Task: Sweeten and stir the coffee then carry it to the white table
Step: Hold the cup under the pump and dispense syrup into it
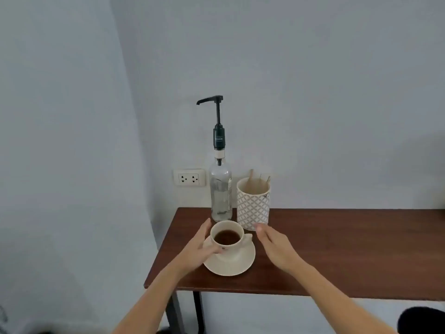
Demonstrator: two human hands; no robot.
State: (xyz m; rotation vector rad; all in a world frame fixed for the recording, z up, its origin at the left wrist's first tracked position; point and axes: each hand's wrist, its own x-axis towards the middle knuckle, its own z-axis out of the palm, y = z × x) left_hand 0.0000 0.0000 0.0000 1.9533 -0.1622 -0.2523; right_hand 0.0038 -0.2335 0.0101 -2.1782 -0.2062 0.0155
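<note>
A cream cup of dark coffee stands on a cream saucer near the left end of a brown wooden table. My left hand touches the cup's left side with its fingers spread and its thumb on the front of the cup. Just right of the saucer, my right hand hovers open, apart from the cup handle. Behind the cup rises a clear glass syrup bottle with a black pump whose spout points left. A patterned holder with wooden stir sticks stands beside the bottle.
The table stands against a grey wall that carries a white double socket. A wall corner runs down on the left. Dark table legs show below the front edge. A dark object sits at the bottom right.
</note>
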